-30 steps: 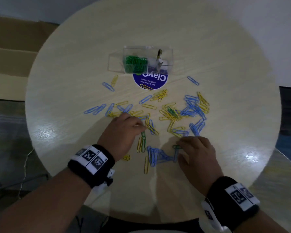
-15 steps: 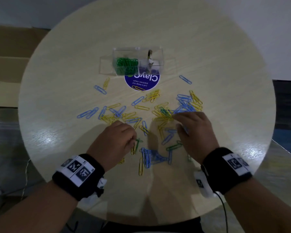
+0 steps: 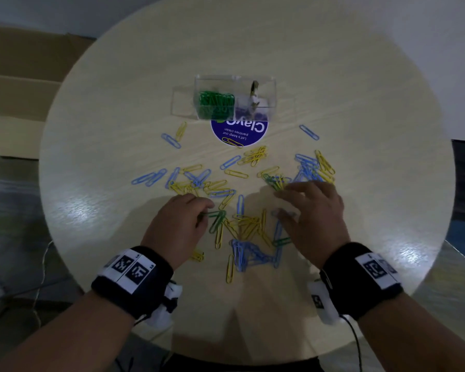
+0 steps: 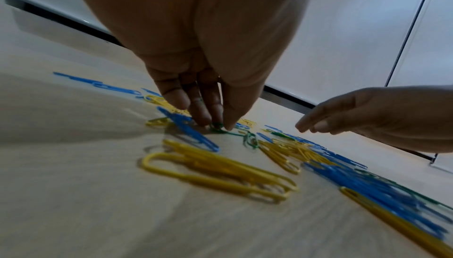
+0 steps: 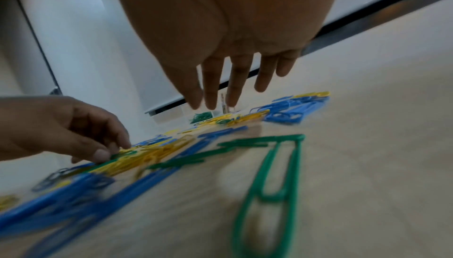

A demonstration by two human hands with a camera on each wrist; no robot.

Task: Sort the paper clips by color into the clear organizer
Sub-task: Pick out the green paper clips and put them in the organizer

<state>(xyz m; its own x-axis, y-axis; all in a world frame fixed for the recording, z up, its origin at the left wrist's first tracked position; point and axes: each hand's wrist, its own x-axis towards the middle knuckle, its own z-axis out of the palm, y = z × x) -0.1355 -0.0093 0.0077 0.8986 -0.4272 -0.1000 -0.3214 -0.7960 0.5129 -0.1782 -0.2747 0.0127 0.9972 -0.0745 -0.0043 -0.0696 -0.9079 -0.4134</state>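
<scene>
Left hand [image 3: 181, 224] down on the table [image 3: 360, 103], thumb and fingertips [image 4: 229, 124] pinched together on the end of a green clip [image 3: 217, 220] that lies flat just right of the knuckles. Right hand [image 3: 313, 213] hovering palm-down with fingers [image 5: 210, 91] straight and spread a bit apart, holding nothing. Fingertips right over a mixed yellow/green/blue tangle [image 3: 275, 181], not clearly touching. Another green clip [image 3: 281, 241] flat on the wood, near the thumb side of that wrist.

Versus half a second back: right hand more opened out, fingers stretched instead of curled over the pile, sitting a bit further right. Left hand barely shifted, same pinch spot. Camera tilted, so everything sits lower in the head view.

Organizer [image 3: 235, 96] at the far side, well apart from both hands: clear hard plastic box with dividers, one compartment packed with green clips, the one to its right holding something pale and purple-ish, hard to tell what. Sits on the edge of a round purple sticker [image 3: 239, 131]. Clips are thin looped wire with glossy coating; yellow clips [image 3: 246, 224] bunched between the hands, blue clips [image 3: 246, 252] heaped nearer the body. Tabletop round, pale wood grain, shiny with glare patches. Black wristbands [image 3: 133, 280] with white square-code tags.
</scene>
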